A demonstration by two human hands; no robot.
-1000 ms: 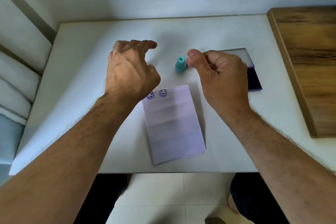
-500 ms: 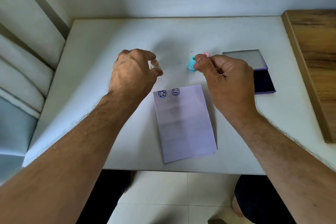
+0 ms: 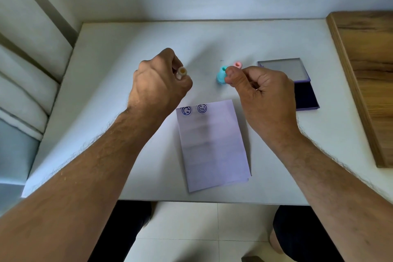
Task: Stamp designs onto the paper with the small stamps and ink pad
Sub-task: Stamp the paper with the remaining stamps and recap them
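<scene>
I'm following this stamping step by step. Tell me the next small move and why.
Probably carry the small yellow stamp, pinched in the left hand, over to the open dark blue ink pad to ink it. The folded white paper shows two stamped faces with bare space to their right, and the right hand holds no stamp that I can see.

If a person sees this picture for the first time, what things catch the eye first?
The two hands over the middle of the white table: the left hand pinches a small yellowish stamp, while the right hand touches a turquoise stamp. Below them lies the paper with two blue faces printed at its top edge.
</scene>
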